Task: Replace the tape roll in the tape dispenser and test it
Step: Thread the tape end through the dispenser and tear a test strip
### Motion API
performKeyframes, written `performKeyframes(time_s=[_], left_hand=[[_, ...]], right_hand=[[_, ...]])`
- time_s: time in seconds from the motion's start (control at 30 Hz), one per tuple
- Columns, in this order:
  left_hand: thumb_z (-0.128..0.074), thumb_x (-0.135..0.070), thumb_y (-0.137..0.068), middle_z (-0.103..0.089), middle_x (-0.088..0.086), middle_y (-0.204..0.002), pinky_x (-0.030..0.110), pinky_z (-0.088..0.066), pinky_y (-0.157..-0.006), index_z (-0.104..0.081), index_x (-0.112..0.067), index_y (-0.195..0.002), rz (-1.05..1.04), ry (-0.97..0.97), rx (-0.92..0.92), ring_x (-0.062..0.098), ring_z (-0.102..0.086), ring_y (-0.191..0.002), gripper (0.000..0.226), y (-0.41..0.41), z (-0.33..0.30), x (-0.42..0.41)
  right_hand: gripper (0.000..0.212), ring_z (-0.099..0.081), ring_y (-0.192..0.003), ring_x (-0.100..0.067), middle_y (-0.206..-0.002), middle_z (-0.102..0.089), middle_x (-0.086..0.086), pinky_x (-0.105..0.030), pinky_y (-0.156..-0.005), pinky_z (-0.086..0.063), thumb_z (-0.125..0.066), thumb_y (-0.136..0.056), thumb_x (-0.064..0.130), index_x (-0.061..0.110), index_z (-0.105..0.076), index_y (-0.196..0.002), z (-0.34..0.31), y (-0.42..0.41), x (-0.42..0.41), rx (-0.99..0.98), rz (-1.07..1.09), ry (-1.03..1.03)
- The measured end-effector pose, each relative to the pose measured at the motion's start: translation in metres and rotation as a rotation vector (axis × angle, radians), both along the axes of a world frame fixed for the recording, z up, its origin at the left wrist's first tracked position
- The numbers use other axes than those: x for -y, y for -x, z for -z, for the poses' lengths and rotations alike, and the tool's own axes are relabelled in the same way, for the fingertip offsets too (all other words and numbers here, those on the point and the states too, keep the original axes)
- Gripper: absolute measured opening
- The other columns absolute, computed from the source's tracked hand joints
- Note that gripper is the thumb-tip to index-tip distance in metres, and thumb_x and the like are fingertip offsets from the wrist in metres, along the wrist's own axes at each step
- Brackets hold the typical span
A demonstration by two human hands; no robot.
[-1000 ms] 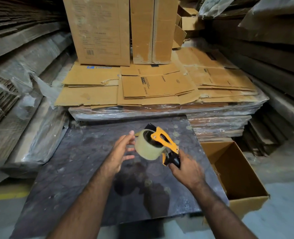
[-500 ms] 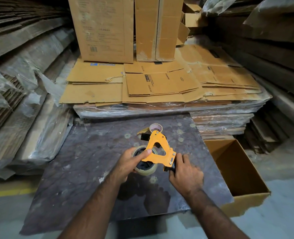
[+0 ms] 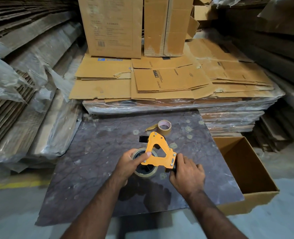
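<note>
The orange tape dispenser (image 3: 157, 152) lies flat on a dark stone slab (image 3: 94, 149), orange side plate up. A clear tape roll (image 3: 147, 173) sits under the plate on the dispenser's hub. My left hand (image 3: 130, 164) wraps around the roll's left side, with the thumb pressing on the orange plate. My right hand (image 3: 186, 171) grips the dispenser's black handle at the lower right. Beyond the dispenser, a nearly used-up brown tape roll (image 3: 164, 126) stands on the slab with a loose tail of tape.
An open cardboard box (image 3: 246, 169) stands at the slab's right edge. Flattened cartons wrapped in plastic (image 3: 168, 83) are stacked behind the slab, with upright boxes (image 3: 111, 26) on top. Plastic-covered cardboard bundles (image 3: 22, 100) lean on the left.
The dispenser went from held in the air to lying flat on the slab. My left hand closed around the clear roll, thumb on the plate. The brown roll came into sight.
</note>
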State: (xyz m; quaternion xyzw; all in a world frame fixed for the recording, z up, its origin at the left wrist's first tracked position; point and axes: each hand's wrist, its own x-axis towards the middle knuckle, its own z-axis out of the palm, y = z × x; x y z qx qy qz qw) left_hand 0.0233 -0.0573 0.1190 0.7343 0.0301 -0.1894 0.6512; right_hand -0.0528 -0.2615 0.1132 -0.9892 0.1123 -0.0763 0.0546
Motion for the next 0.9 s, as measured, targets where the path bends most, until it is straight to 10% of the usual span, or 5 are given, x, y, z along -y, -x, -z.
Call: performKeyframes(time_s=[0.2, 0.37, 0.5, 0.73, 0.9], left_hand=[[-0.044, -0.075, -0.088, -0.078, 0.007, -0.093, 0.031, -0.055, -0.06, -0.076, -0.023, -0.103, 0.019, 0.134, -0.205, 0.025, -0.073, -0.08, 0.063, -0.012, -0.016, -0.02], [-0.039, -0.068, -0.095, -0.076, 0.012, -0.094, 0.03, -0.054, -0.055, -0.068, -0.008, -0.112, 0.042, 0.123, -0.252, 0.023, -0.069, -0.066, 0.069, -0.023, -0.009, -0.034], [-0.053, -0.058, -0.095, -0.073, 0.011, -0.11, 0.032, -0.057, -0.057, -0.067, -0.011, -0.113, 0.075, 0.117, -0.303, 0.024, -0.07, -0.071, 0.053, -0.022, 0.002, -0.036], [-0.086, -0.034, -0.073, -0.059, -0.011, -0.135, 0.04, -0.056, -0.072, -0.056, -0.028, -0.128, 0.233, 0.257, -0.039, 0.028, -0.075, -0.091, 0.063, -0.023, 0.007, -0.036], [-0.088, -0.032, -0.071, -0.071, 0.004, -0.119, 0.037, -0.054, -0.068, -0.057, -0.018, -0.122, 0.256, 0.255, -0.045, 0.024, -0.072, -0.077, 0.062, -0.023, 0.011, -0.044]], right_hand=[[0.041, -0.066, -0.1, -0.039, -0.106, -0.071, -0.01, -0.036, -0.068, -0.04, -0.06, -0.079, 0.046, 0.023, -0.057, -0.113, -0.004, -0.001, -0.017, -0.138, 0.138, -0.32], [0.01, -0.054, -0.045, -0.024, -0.058, -0.063, -0.009, -0.032, -0.048, -0.043, -0.06, -0.084, 0.019, 0.011, -0.065, -0.081, -0.003, -0.009, -0.032, -0.242, 0.373, -1.246], [0.017, -0.045, -0.043, -0.019, -0.058, -0.055, -0.007, -0.025, -0.044, -0.039, -0.054, -0.084, 0.017, 0.011, -0.058, -0.068, -0.02, -0.005, -0.04, -0.455, 0.496, -1.717], [0.01, -0.047, -0.045, -0.023, -0.06, -0.051, -0.009, -0.026, -0.044, -0.044, -0.057, -0.067, 0.021, 0.011, -0.059, -0.068, -0.03, 0.006, -0.055, -0.509, 0.479, -1.964], [0.011, -0.049, -0.046, -0.023, -0.06, -0.052, -0.008, -0.027, -0.047, -0.046, -0.056, -0.07, 0.022, 0.011, -0.059, -0.07, -0.036, 0.005, -0.065, -0.488, 0.487, -2.01]])
